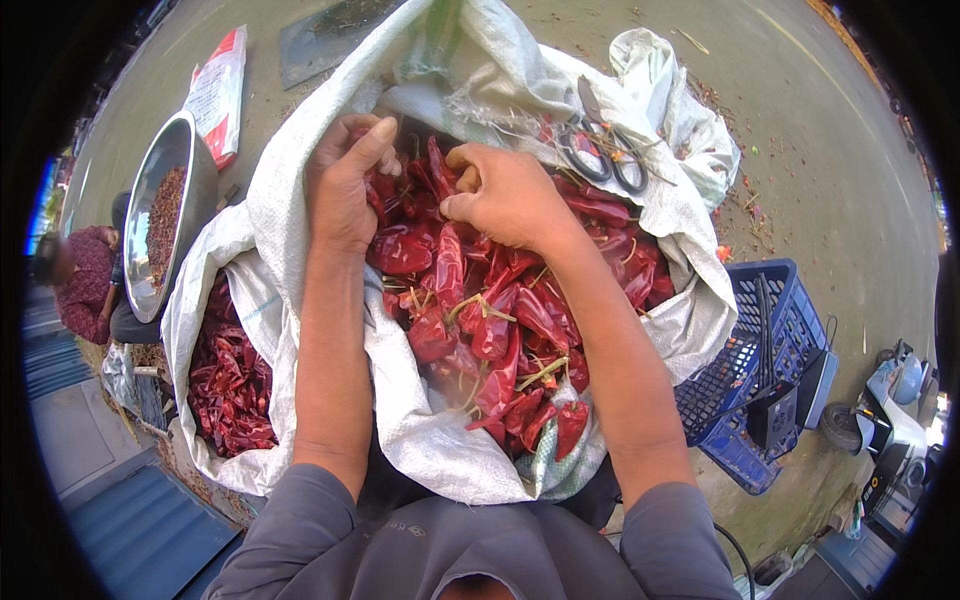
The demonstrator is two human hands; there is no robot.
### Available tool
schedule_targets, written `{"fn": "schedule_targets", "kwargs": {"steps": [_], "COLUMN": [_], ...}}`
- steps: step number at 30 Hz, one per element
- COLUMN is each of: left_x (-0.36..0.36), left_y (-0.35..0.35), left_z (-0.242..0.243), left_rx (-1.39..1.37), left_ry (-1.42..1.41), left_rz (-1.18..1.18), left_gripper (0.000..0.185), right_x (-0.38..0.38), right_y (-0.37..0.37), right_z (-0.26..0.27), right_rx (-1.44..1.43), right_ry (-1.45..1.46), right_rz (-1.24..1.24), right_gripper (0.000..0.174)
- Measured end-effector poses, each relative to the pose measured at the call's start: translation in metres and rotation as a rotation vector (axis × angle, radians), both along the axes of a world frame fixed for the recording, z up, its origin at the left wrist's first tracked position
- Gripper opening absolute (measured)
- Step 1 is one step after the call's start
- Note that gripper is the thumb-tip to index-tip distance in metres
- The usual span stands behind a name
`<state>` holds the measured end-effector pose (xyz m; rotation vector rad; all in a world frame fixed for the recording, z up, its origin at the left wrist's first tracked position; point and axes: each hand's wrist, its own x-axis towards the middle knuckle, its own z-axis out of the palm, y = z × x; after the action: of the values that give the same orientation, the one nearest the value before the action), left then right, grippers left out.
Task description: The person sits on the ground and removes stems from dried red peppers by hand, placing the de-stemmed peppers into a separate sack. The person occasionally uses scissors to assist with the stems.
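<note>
Before me a large white woven sack (442,465) lies with its mouth rolled wide, full of dried red chilli peppers (450,266), many with pale stems. My left hand (349,176) is curled at the sack's far left side, with red chilli showing between thumb and fingers. Beside it my right hand (510,195) reaches in from the right, its thumb and forefinger bent against an upright chilli (440,166); whether they grip it is unclear. Black-handled scissors (606,154) rest on the sack's far right rim, stem bits around them.
At left are a second white sack (259,300) of red chilli pieces, a metal basin (202,169) of dark red bits, and a seated person (86,285). Right of me stands a blue plastic crate (784,300) with a black device (772,415). A scooter (885,405) is beyond.
</note>
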<state>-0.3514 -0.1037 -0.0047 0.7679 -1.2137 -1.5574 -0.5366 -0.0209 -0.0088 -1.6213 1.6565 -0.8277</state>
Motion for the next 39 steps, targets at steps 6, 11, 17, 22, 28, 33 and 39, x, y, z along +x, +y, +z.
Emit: {"fn": "schedule_targets", "kwargs": {"steps": [6,11,17,22,28,33,39], "left_x": [0.002,-0.003,-0.003,-0.006,-0.003,-0.003,-0.006], "left_y": [0.004,0.009,0.015,0.014,0.004,0.008,0.014], "left_z": [0.002,0.008,0.014,0.008,0.007,0.01,0.013], "left_rx": [0.053,0.184,0.08,0.052,0.107,0.092,0.249], "left_ry": [-0.076,-0.17,-0.262,-0.292,-0.077,-0.135,-0.004], "left_rz": [-0.199,-0.272,-0.365,-0.253,-0.125,-0.295,-0.318], "left_gripper": [0.018,0.03,0.027,0.025,0.028,0.034,0.031], "right_x": [-0.008,0.001,0.005,0.003,-0.009,-0.01,0.009], "right_y": [-0.002,0.002,0.004,0.003,0.005,0.007,0.004], "right_z": [0.003,0.011,0.009,0.006,0.022,0.025,0.009], "right_rx": [-0.303,-0.617,-0.645,-0.588,-0.529,-0.744,-0.95], "right_ry": [-0.593,-0.385,-0.174,-0.021,-0.53,-0.406,0.079], "right_rz": [-0.093,-0.049,-0.17,-0.226,-0.47,-0.375,-0.067], "right_gripper": [0.032,0.02,0.014,0.012,0.016,0.016,0.016]}}
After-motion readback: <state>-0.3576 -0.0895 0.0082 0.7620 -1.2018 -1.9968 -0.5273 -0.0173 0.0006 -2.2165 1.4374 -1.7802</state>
